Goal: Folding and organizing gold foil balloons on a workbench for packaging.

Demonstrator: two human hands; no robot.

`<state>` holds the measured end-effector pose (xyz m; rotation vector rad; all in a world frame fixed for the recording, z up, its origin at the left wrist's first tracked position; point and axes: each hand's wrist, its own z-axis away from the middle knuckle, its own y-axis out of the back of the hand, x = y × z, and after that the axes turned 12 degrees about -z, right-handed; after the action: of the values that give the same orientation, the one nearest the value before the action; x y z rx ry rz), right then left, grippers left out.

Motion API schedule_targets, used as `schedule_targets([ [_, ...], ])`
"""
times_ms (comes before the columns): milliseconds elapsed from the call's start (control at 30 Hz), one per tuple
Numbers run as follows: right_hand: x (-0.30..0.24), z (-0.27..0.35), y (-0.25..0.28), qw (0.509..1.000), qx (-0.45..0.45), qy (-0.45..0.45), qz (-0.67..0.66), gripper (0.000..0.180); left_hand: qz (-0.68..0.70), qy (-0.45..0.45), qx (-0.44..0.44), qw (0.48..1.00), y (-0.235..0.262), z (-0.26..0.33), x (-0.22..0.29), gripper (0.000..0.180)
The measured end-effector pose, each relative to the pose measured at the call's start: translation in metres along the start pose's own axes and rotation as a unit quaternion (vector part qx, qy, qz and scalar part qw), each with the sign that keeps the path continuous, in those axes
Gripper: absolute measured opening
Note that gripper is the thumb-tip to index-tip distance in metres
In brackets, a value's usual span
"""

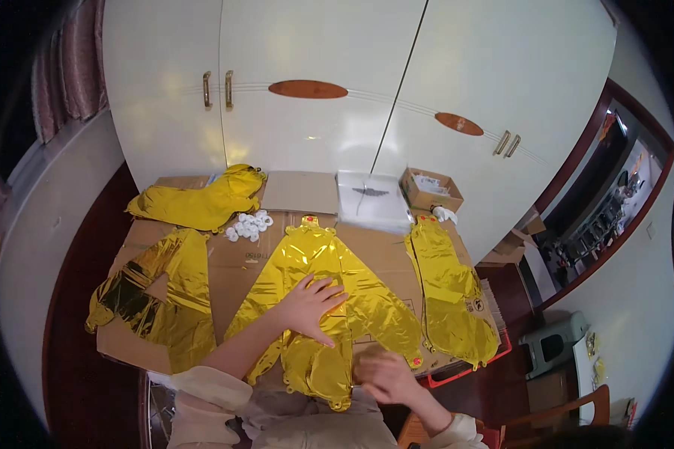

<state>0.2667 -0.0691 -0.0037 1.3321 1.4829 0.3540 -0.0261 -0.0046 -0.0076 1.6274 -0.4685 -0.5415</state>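
Note:
A flat gold foil balloon (318, 258) lies in front of me on the cardboard, its lower end reaching over the near edge toward my lap. Across its middle my left hand (312, 307) rests with fingers spread, palm down on the shiny foil. My right hand (388, 376) is beside the balloon's lower right edge. Its fingers look curled but are smeared by motion, and whether they hold anything is hidden. Small red dots mark the balloon's top tab and its right corner.
More gold foil balloons lie at the left (180, 299), far left (202, 198) and right (453, 292). White rolls (249, 225), a clear plastic bag stack (372, 200) and a small cardboard box (430, 190) sit at the back, before white cabinets (307, 45). A grey stool (554, 344) stands right.

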Motion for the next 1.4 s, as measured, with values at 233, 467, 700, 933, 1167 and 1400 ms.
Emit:
schedule_targets([
  [233,0.072,-0.059,0.002,0.991,0.011,-0.095,0.097,0.049,0.013,-0.011,0.020,1.000,-0.008,-0.005,0.000,0.113],
  [467,0.080,-0.065,-0.013,0.974,-0.069,-0.127,0.175,0.058,-0.010,-0.004,0.016,1.000,-0.002,0.002,0.002,0.113],
  [700,0.070,-0.053,-0.013,0.968,-0.073,-0.123,0.206,0.057,-0.012,-0.007,-0.014,1.000,0.000,0.002,0.009,0.114],
  [933,0.062,-0.038,-0.010,0.972,-0.090,-0.118,0.183,0.055,-0.010,0.004,-0.009,1.000,-0.002,0.000,0.016,0.113],
  [1167,0.062,-0.038,-0.005,0.983,-0.032,-0.133,0.125,0.057,-0.034,0.003,0.001,0.999,-0.004,-0.017,0.009,0.111],
  [1400,0.061,-0.024,0.028,0.942,0.094,-0.298,0.122,0.063,-0.029,0.004,-0.033,0.999,0.003,-0.018,0.011,0.115],
])
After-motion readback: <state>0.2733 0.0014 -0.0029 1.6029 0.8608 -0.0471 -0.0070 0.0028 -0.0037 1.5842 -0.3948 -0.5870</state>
